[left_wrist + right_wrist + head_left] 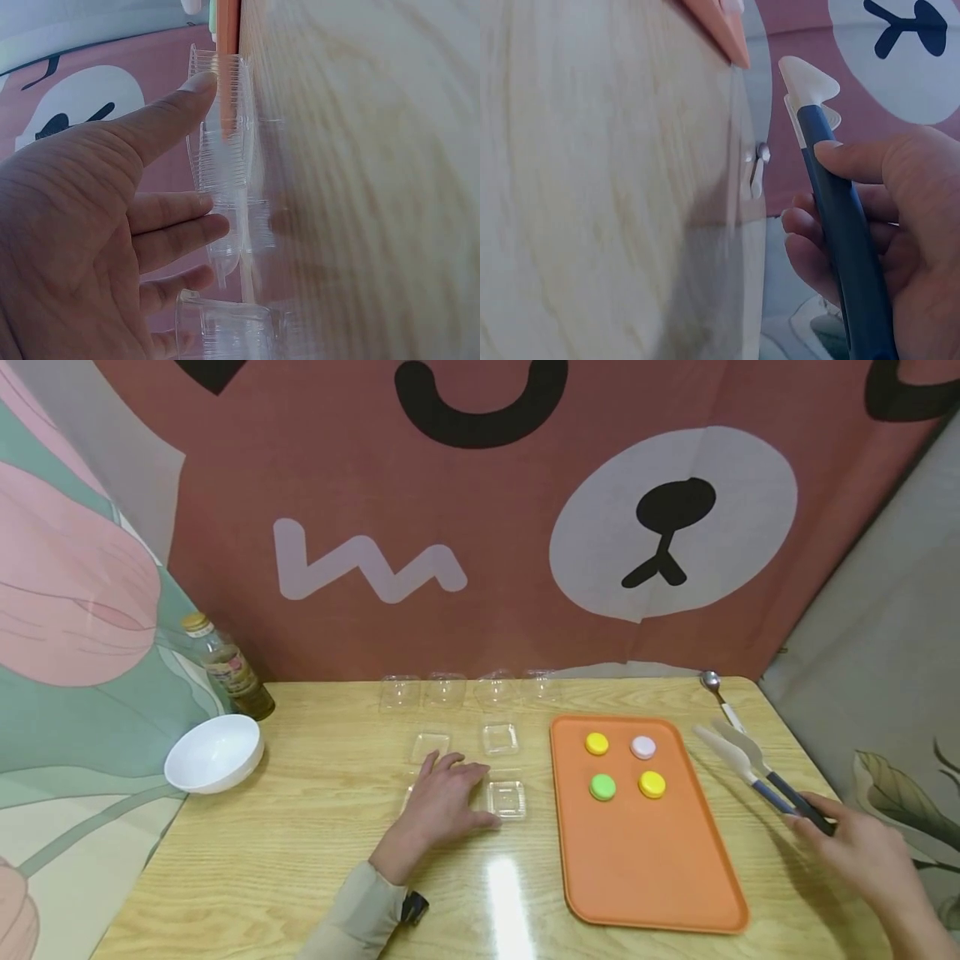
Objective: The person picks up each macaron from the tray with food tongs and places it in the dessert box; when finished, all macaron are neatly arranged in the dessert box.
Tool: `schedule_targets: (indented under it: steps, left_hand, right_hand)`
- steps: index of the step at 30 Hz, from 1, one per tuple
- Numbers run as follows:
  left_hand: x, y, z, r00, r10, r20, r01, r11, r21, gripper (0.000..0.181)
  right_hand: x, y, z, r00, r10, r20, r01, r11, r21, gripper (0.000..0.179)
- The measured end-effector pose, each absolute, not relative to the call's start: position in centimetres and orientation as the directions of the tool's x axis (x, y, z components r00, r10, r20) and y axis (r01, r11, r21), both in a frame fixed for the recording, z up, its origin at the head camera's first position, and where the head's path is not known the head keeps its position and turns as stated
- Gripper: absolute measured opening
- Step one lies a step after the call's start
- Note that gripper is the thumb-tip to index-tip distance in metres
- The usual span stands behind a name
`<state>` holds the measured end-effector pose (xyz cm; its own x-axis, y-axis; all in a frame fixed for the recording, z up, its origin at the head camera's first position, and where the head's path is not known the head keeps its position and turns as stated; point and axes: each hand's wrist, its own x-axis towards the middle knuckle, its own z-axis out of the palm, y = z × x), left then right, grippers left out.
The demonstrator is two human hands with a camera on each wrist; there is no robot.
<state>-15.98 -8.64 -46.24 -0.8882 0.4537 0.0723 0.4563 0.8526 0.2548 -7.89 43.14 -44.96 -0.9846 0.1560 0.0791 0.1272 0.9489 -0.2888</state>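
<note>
My left hand (442, 802) hovers over a group of small clear plastic boxes, its fingers spread and loosely bent. Its thumb is beside the front right plastic box (506, 799); whether it touches is unclear. One box under the hand is mostly hidden. Behind it are two more, a left rear box (431, 747) and a right rear box (500, 737). My right hand (862, 852) grips a pair of tongs (844, 232) by its dark blue handles, the pale tips raised beside the orange tray (652, 868). On this tray lie two yellow macarons (652, 784), a green macaron (602, 787) and a lavender macaron (642, 747).
Several clear domed plastic pieces (446, 690) line the table's back edge. A white bowl (214, 753) and an oil bottle (234, 672) stand at the left. A spoon (722, 700) lies at the back right, and a patterned cloth (510, 527) hangs behind the table.
</note>
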Motion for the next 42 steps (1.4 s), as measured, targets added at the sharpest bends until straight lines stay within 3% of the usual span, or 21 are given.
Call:
schedule_targets:
  steps: [20,42]
  left_hand:
    - [-16.2,-8.6,-46.0,-0.888,0.458,0.03,0.445,0.845,0.297,0.079]
    - [-16.5,-8.5,-46.3,-0.889,0.455,0.047,0.447,0.844,0.295,0.079]
  right_hand:
    - [-9.3,38.5,-44.2,-0.986,-0.036,0.161,-0.093,0.929,-0.357,0.048]
    - [-11.5,35.7,-43.8,-0.984,-0.16,0.082,-0.178,0.926,-0.334,0.045]
